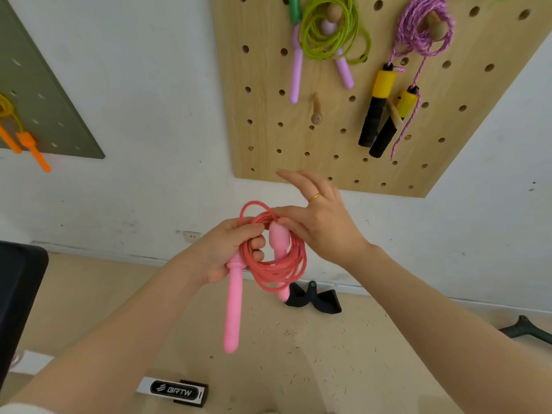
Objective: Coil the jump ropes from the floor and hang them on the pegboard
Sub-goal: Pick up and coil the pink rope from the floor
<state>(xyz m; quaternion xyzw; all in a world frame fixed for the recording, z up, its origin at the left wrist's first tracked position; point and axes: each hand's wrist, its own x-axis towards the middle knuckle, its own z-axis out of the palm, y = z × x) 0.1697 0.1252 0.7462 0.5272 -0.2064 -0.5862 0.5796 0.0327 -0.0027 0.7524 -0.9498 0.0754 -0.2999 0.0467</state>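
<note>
Left hand (pixel 231 252) fingers curled round coiled pink jump rope (pixel 276 265), gripping coil plus top of one pink handle (pixel 233 309), which hangs down free. Right hand (pixel 321 218) thumb and forefinger pinching top of coil at second handle (pixel 279 237); other fingers spread, ring on one. Second handle's lower end mostly hidden behind loops. Rope held in air below wooden pegboard (pixel 268 85). Bare peg (pixel 316 110) above hands. Green rope (pixel 328 28) and purple rope (pixel 424 28) hung on pegs, tops cut off by frame edge. Black strap (pixel 313 297) on floor, partly hidden by coil.
</note>
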